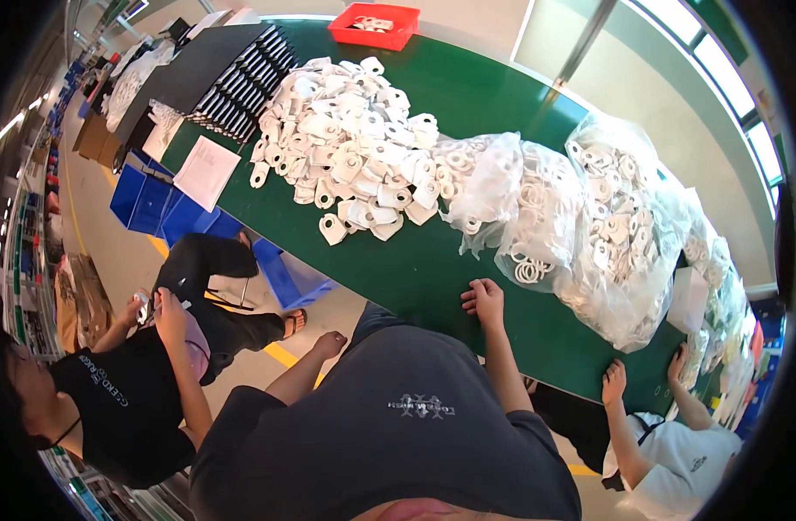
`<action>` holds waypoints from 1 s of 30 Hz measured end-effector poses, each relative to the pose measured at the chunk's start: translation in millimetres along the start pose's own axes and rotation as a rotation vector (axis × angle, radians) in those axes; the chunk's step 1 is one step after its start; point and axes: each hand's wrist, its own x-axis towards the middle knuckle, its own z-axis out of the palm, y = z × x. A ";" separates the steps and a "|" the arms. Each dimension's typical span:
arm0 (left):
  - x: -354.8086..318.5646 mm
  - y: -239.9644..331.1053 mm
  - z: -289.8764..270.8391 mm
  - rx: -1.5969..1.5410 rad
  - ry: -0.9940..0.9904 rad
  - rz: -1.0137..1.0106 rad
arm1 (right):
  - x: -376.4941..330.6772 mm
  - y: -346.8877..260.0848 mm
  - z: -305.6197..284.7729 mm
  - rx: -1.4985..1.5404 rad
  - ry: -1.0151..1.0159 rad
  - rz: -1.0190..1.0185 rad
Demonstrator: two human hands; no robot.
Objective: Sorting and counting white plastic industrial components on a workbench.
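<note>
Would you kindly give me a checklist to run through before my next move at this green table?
1. Right hand free: ok. It rests on the edge of the green table and holds nothing.
2. Left hand free: cannot tell. It hangs off the table with its fingers curled.
3. Loose white parts open to reach: ok. They are heaped unbagged further along the table, apart from both hands.
4. Clear bags of white rings: ok. They lie nearest the right hand without touching it.
5. Co-worker's hand out of the way: ok. It is on the table edge to the right, apart from yours.
</note>
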 end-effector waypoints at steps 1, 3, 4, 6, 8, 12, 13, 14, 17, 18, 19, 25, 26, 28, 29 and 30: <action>-2.2 2.6 2.0 -0.017 0.027 -0.006 | 0.5 0.4 -0.1 -0.001 -0.036 -0.020; -7.8 5.3 8.4 0.073 -0.054 0.117 | 1.0 2.1 0.7 -0.009 0.006 0.009; -11.3 5.4 12.5 0.072 -0.033 0.092 | 1.3 3.0 1.1 -0.016 -0.035 -0.006; -19.6 2.6 20.3 -0.007 -0.149 0.169 | 1.0 4.3 1.5 -0.004 0.006 -0.006; -27.2 -0.5 27.5 -0.045 -0.138 0.151 | -1.5 4.4 -1.3 0.010 -0.072 -0.026; -50.9 -11.9 41.0 -0.117 -0.251 0.148 | -29.5 19.5 -21.5 0.085 -0.023 -0.083; -59.2 -15.0 44.9 -0.136 -0.281 0.146 | -41.7 27.2 -32.5 0.085 -0.077 -0.083; -66.6 -18.0 49.0 -0.154 -0.303 0.140 | -57.9 39.3 -47.1 0.080 -0.069 -0.072; -89.5 -24.8 64.1 -0.205 -0.352 0.126 | -116.7 92.8 -105.9 -0.226 0.062 -0.236; -97.5 -27.2 70.1 -0.223 -0.364 0.120 | -136.9 116.2 -131.0 -0.319 0.115 -0.246; -103.6 -28.7 74.8 -0.234 -0.377 0.117 | -144.5 119.2 -184.9 -0.390 0.164 -0.280; -132.1 -35.6 91.5 -0.305 -0.457 0.104 | -136.0 115.1 -461.4 -0.571 -0.101 -0.554; -135.3 -36.5 91.6 -0.317 -0.462 0.098 | -132.8 117.9 -478.3 -0.528 -0.204 -0.664; -144.5 -39.5 91.3 -0.331 -0.491 0.090 | -129.1 125.2 -490.1 -0.120 -0.332 -0.540; -147.1 -41.3 89.4 -0.332 -0.501 0.089 | -128.5 125.3 -490.3 0.278 -0.500 -0.502; -150.4 -42.6 88.8 -0.330 -0.508 0.087 | -129.8 127.2 -485.7 0.280 -0.475 -0.514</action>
